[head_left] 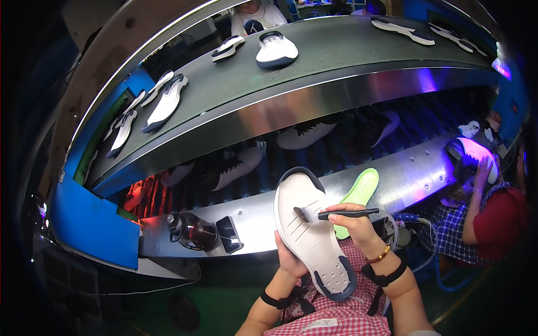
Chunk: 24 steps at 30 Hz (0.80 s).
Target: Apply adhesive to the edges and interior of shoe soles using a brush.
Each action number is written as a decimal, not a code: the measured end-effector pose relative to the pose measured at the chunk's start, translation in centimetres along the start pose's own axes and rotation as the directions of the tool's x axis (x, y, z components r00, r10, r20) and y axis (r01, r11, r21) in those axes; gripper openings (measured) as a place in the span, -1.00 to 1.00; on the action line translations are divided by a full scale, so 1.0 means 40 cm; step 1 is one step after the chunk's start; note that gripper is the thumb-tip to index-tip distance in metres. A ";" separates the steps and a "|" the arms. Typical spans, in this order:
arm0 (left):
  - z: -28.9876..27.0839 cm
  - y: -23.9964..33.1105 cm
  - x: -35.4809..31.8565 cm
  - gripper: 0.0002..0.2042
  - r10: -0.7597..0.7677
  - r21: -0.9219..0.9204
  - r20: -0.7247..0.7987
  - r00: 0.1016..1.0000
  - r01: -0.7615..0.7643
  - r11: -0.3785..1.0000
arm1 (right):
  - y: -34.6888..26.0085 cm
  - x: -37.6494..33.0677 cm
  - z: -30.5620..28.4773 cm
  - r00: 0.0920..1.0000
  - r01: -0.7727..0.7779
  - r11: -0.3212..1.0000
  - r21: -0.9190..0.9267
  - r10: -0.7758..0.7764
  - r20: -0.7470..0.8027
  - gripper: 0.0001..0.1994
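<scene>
A white shoe sole [305, 224] with dark navy edging at toe and heel is tilted up in front of me. My left hand [289, 256] grips it along its left side, with part of the fingers hidden behind it. In my right hand [358, 225] is a brush [348, 214] with a black handle, pinched between the fingers. Its dark bristles touch the grooved middle of the sole's upper face. Just behind my right hand, a lime green insole-shaped piece [361, 190] lies at the edge of the metal ledge.
Several white soles [277, 50] sit on the dark conveyor belt [224, 84] ahead. Below it, dark-laced shoes stand on rollers. The metal ledge [258, 215] holds a dark bottle [191, 231] and a black tray [228, 234]. At right, a co-worker [482, 218] holds a shoe.
</scene>
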<state>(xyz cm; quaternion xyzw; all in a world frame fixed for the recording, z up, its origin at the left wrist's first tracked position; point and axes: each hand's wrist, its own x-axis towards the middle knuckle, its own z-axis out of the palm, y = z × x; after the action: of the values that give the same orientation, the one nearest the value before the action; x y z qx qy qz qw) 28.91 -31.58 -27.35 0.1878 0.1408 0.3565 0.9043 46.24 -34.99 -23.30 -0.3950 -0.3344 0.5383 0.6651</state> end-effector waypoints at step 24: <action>-0.022 -0.035 0.039 -0.22 0.225 0.116 -0.197 0.954 -0.205 0.972 | 0.009 0.015 0.133 0.827 0.545 0.524 -0.654 -0.465 0.316 -0.83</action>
<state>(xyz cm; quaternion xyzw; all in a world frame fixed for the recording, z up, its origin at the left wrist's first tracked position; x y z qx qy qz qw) 30.48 -31.23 -28.94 0.2057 0.2303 0.4638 0.8304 41.59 -33.47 -21.13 -0.4807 -0.6509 0.1654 0.5639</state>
